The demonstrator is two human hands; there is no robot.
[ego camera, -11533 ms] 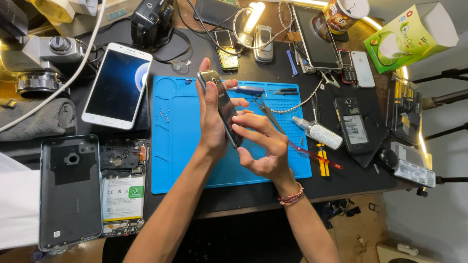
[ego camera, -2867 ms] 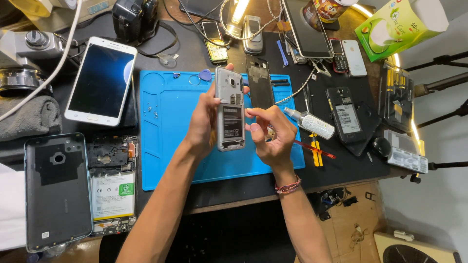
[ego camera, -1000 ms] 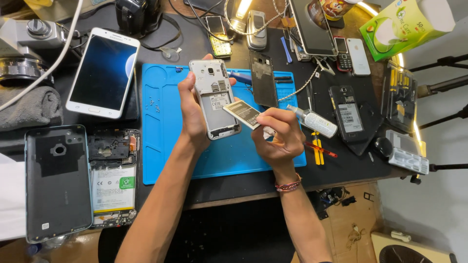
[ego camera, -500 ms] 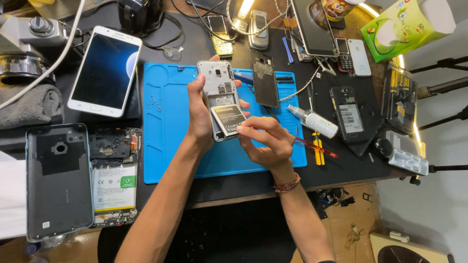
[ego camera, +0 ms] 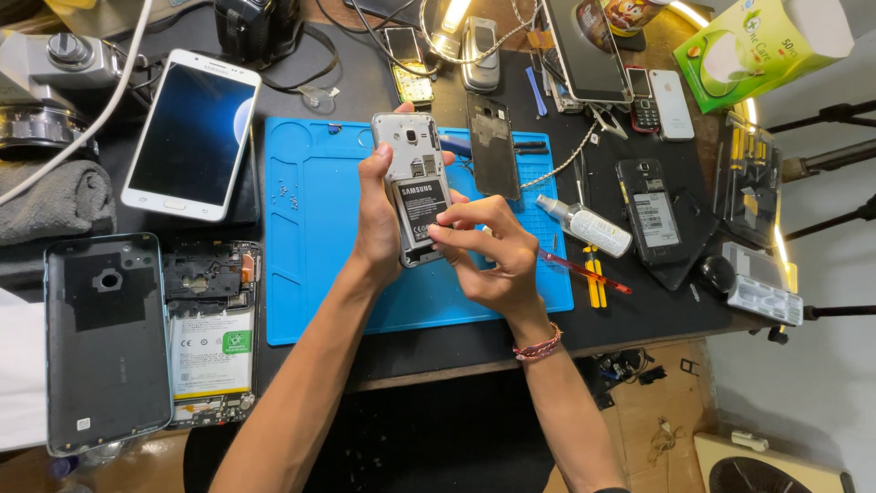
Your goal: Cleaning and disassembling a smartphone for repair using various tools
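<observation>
My left hand (ego camera: 376,215) grips a small phone (ego camera: 409,146) with its back cover off, held upright above the blue work mat (ego camera: 310,237). A grey battery (ego camera: 422,212) lies in the phone's bay. My right hand (ego camera: 488,256) presses on the battery's lower edge with thumb and fingertips. The phone's dark back cover (ego camera: 494,146) lies on the mat just right of the phone.
A white phone (ego camera: 193,134) lies face up left of the mat. An opened phone (ego camera: 212,329) and its dark back panel (ego camera: 105,342) lie at the lower left. A small spray bottle (ego camera: 586,225), tweezers, several other phones, a green box (ego camera: 762,46) and a tool rack stand right.
A second ago my right hand held the battery tilted above the phone. It has since gone down into the bay and lies flat, with my right fingers on it.
</observation>
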